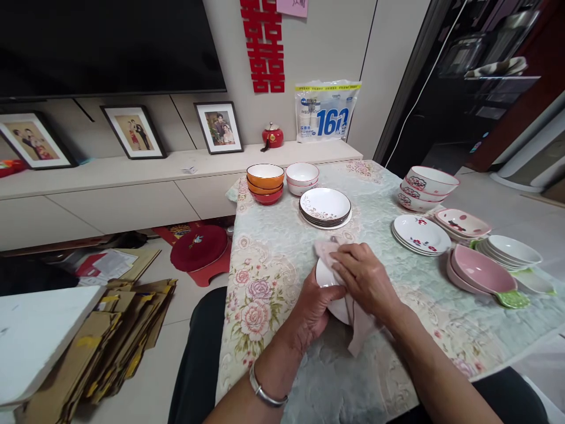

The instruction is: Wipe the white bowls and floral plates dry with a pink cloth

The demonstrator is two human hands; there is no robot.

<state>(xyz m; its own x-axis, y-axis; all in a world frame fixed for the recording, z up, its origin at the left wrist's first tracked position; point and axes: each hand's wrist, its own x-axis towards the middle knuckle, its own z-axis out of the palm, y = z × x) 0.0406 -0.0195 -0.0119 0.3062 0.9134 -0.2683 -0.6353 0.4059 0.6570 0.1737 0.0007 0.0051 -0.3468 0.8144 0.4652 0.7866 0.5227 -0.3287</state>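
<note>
My left hand (315, 303) grips a white dish (325, 275) by its near left side, thumb lying across it. A pale pink cloth (359, 333) is bunched in my right hand (364, 277), whose fingers press it onto the dish. Part of the cloth hangs down on the near side. Hand and cloth cover much of the dish, so whether it is a plate or a shallow bowl cannot be made out. Just beyond my hands stands a stack of white dark-rimmed plates (325, 205).
On the flowered tablecloth (260, 294) stand orange and red bowls (265, 176) and white bowls (302, 174) at the back. To the right are flower-patterned bowls (426, 187), flowered plates (421, 234), pink dishes (481, 268) and small white bowls (514, 250).
</note>
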